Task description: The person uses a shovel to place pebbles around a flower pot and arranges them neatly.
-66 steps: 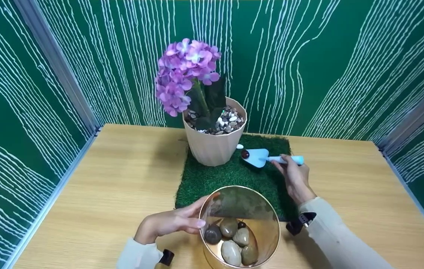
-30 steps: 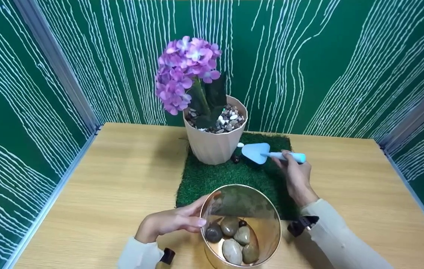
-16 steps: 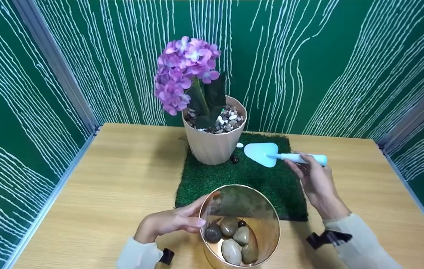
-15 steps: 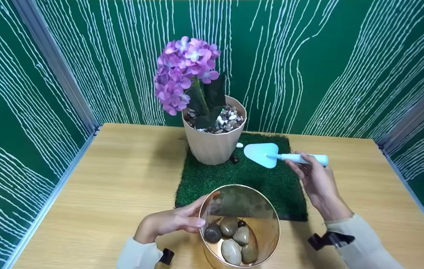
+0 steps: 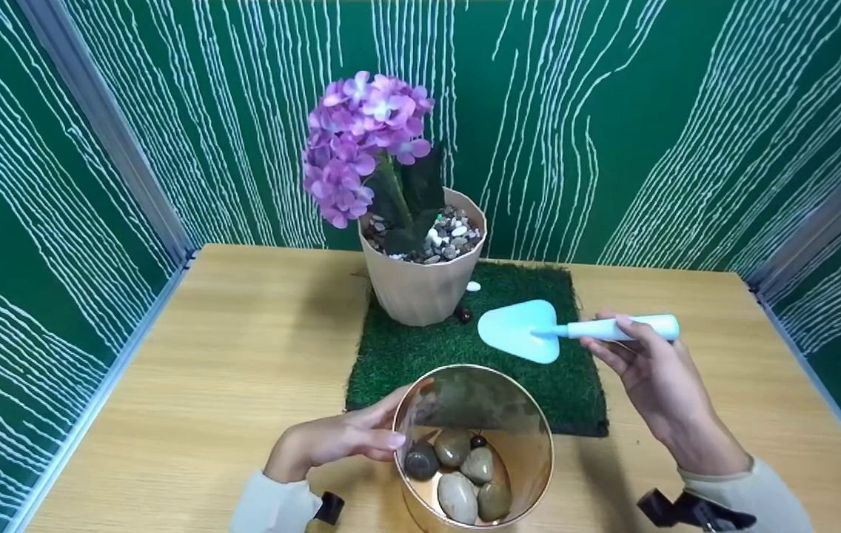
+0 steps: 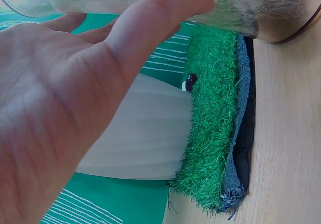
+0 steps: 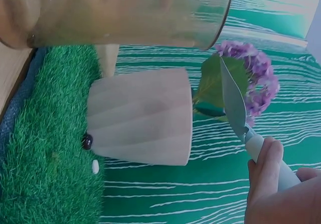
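Note:
My right hand (image 5: pixel 668 392) grips the white handle of a light-blue toy trowel (image 5: pixel 520 332). Its blade is raised over the right part of the artificial grass mat (image 5: pixel 406 363) and carries no stone. In the head view, my left hand (image 5: pixel 339 440) holds the left side of an amber-tinted glass container (image 5: pixel 472 400), thumb near the rim. Several large smooth stones (image 5: pixel 457 497) and a small dark ball lie inside it. A dark red-brown bead (image 7: pixel 87 141) and a white pebble (image 7: pixel 95 166) lie on the grass by the beige flowerpot (image 5: pixel 420 292).
Purple flowers (image 5: pixel 369 141) rise from the pot, which is filled with small mixed pebbles (image 5: pixel 454 237). The pot stands on the mat's back left part. A wooden table (image 5: pixel 228 355) lies beneath, enclosed by green walls (image 5: pixel 539 133) with white lines.
The dark bead, earlier on the trowel's tip, now lies on the grass beside the pot. My right hand has drawn the trowel back toward me and rightward. The left hand stays put.

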Tool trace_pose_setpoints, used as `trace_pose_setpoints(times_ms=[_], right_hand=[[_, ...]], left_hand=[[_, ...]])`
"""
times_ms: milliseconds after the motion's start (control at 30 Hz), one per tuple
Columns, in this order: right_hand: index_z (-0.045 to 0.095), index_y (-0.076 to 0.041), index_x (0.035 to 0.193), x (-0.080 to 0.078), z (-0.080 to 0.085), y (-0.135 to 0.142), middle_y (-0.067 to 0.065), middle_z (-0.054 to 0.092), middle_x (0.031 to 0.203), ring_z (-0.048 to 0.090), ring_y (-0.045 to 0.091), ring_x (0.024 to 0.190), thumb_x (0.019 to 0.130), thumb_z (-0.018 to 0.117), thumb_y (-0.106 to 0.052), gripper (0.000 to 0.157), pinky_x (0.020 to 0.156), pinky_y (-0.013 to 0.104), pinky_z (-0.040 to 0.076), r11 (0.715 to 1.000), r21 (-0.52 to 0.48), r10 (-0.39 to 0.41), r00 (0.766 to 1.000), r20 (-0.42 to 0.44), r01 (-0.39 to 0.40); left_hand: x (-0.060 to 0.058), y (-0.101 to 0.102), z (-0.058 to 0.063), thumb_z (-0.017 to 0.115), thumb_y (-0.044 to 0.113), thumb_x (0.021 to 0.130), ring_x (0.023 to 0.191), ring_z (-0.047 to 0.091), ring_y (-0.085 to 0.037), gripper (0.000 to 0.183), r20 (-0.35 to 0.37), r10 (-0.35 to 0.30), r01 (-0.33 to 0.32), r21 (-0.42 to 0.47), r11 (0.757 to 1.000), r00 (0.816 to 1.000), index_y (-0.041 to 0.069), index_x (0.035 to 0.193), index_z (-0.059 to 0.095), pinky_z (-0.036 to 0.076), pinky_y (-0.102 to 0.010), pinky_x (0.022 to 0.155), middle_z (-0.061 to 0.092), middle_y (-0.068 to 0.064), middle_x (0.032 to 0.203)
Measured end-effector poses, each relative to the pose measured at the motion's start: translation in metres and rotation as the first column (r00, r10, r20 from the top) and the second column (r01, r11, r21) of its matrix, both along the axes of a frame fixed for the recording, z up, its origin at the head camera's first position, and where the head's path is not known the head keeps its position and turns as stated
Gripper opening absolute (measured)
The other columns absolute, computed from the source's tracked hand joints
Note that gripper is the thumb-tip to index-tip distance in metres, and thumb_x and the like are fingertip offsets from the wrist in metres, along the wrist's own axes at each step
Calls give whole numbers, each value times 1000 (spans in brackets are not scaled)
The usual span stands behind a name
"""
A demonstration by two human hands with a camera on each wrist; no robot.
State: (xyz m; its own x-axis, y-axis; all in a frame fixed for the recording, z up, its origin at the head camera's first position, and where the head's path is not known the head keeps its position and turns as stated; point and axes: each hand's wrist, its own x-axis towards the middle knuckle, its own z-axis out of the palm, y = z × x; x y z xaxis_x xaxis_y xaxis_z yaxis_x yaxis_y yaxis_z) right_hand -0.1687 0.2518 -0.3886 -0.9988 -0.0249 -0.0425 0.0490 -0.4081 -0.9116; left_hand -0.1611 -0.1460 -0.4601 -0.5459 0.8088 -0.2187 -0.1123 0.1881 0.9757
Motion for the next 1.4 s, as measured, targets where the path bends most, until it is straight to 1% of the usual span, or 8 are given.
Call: trace_pose_setpoints(times_ms=[267, 400, 567, 767, 933, 1100, 1267, 1400], right_hand=[[78, -4, 113, 17, 4, -5, 12, 82, 110, 81, 18, 92, 114, 42, -10, 37, 87, 27, 63, 995, 37, 93, 993, -78, -90], [77, -3, 114, 24, 5, -12, 16, 81, 113, 81, 20, 92, 113, 40, -4, 37, 86, 29, 64, 988, 121, 113, 987, -110, -100], [76, 2, 114, 34, 10, -26, 18, 80, 113, 81, 23, 89, 108, 48, 3, 29, 84, 34, 64, 960, 269, 118, 984, -136, -78], [72, 11, 120, 42, 14, -43, 5, 82, 112, 81, 21, 93, 105, 62, -4, 23, 83, 36, 65, 825, 559, 207, 964, -169, -79], [74, 6, 118, 45, 9, -54, 6, 82, 108, 78, 12, 87, 101, 67, 0, 20, 76, 31, 65, 751, 655, 339, 901, -270, -86], [79, -3, 112, 47, 4, -70, 12, 81, 106, 71, 3, 85, 95, 76, -4, 18, 70, 26, 63, 652, 758, 414, 852, -320, -32], [81, -6, 111, 47, 1, -85, 8, 82, 110, 76, 15, 93, 92, 79, -8, 19, 81, 30, 63, 548, 836, 501, 806, -314, -16], [82, -8, 110, 48, -3, -96, 5, 82, 109, 78, 17, 99, 90, 79, -5, 21, 90, 35, 63, 497, 867, 554, 774, -307, -12]], left_hand=[[1, -1, 0, 58, 48, 103, 155, 34, -45, 94, 3, 1, 0, -11, 1000, 1000, 20, 172, 1, 47, -58, 115, 1, -18, 179], [0, -1, 0, 58, 49, 103, 155, 35, -46, 95, 8, -2, 2, -12, 1000, 1000, 19, 172, 0, 47, -59, 115, 1, -19, 178], [1, 0, 1, 58, 48, 104, 155, 36, -45, 95, 14, -1, 1, -1, 1000, 1000, 18, 172, -1, 49, -49, 114, 1, -19, 178], [1, 0, 0, 59, 48, 103, 154, 38, -44, 95, 19, 14, -14, -17, 1000, 1000, 18, 172, 0, 49, -50, 115, -1, -19, 178], [-1, 0, 0, 57, 48, 102, 155, 36, -46, 93, 23, 13, -12, -26, 1000, 1000, 21, 172, 1, 47, -58, 116, 1, -19, 178], [-1, 0, 0, 54, 45, 103, 156, 33, -48, 90, 34, 9, -9, -19, 1000, 999, 23, 172, 1, 44, -65, 116, 0, -19, 178], [-1, 0, 1, 52, 43, 103, 156, 33, -46, 88, 40, 7, -7, -12, 1000, 999, 24, 172, 1, 43, -66, 116, 0, -18, 179], [-1, -1, 1, 53, 45, 104, 155, 36, -43, 89, 30, -6, 6, -2, 1000, 1000, 22, 172, 0, 44, -62, 116, 1, -18, 178]])
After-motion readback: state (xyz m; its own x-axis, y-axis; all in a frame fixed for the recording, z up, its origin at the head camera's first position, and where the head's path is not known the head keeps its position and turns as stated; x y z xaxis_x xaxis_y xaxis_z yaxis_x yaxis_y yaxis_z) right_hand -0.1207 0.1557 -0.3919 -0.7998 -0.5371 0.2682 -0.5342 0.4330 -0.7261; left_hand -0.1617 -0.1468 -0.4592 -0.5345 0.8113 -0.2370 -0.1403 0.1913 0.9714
